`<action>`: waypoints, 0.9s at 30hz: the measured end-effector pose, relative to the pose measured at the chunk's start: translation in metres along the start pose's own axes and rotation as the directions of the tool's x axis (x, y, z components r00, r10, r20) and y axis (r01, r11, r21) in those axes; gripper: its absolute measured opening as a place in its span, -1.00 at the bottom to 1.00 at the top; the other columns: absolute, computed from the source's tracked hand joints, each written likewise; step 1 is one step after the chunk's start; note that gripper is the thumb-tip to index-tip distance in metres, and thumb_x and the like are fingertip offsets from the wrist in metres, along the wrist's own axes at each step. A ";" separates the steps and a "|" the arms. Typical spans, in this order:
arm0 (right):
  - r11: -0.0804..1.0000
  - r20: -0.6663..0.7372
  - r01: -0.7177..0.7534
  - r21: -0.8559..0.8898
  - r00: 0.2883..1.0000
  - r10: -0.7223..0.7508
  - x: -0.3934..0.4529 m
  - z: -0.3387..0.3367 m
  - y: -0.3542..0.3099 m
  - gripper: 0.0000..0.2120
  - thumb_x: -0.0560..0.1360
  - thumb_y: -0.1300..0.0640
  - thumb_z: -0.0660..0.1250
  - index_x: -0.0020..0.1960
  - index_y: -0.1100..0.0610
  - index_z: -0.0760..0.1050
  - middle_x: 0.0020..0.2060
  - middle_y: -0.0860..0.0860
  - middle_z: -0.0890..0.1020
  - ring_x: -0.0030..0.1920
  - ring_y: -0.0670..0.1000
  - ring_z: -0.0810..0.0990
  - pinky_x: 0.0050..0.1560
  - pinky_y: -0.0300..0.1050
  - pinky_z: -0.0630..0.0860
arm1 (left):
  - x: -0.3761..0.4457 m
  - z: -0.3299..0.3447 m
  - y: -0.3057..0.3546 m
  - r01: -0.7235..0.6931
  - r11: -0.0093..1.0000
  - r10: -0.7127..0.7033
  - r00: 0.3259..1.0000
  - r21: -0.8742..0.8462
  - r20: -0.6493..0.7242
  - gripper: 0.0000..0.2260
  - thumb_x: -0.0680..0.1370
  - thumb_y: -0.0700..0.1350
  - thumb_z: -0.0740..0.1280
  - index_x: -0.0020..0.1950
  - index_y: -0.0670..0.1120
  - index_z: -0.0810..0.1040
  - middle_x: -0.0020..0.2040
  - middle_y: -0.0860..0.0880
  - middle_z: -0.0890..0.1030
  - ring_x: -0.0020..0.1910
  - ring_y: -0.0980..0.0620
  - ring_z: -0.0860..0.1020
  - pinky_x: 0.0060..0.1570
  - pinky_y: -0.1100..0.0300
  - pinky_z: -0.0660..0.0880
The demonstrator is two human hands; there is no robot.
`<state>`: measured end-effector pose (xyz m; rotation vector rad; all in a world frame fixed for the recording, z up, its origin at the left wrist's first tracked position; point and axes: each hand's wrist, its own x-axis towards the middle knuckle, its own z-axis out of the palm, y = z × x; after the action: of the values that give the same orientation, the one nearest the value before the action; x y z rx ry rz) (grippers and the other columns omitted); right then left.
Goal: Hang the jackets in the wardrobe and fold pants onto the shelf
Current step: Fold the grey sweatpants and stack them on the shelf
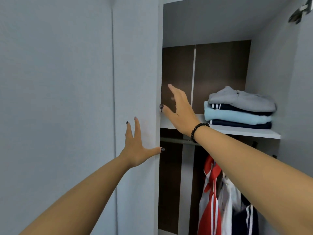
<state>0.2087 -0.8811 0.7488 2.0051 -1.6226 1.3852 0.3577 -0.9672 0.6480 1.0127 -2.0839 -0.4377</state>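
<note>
Left hand [135, 148] flat, fingers spread, on grey wardrobe door [135, 65], thumb at its right edge, gripping nothing. Right hand [179, 111] open, fingers straight, before the open compartment's left side, thumb near the door edge, holding nothing. White shelf [245, 132]: one stack of four folded garments [238, 109] toward its right end, grey, navy, light blue, navy. Below, rail [176, 141] with hanging jackets [218, 200], red-white and navy; count unclear. Brown back panel [220, 68]
</note>
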 end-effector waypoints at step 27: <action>0.730 -0.111 -0.227 0.645 0.917 0.383 0.044 0.023 0.126 -0.63 0.54 0.28 0.29 0.33 0.08 0.43 0.12 0.05 0.65 0.09 -0.01 0.65 0.01 -0.12 0.60 | 0.100 0.164 0.013 -0.092 0.990 0.116 0.965 0.108 -0.236 0.11 0.24 0.44 0.25 0.55 0.07 -0.32 0.56 -0.14 -0.31 0.52 -0.25 -0.31 0.31 -0.50 -0.10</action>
<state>0.1110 -0.9717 0.7231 1.7801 -1.5653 2.4617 0.1873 -1.0410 0.5979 0.9548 -1.9415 -0.1531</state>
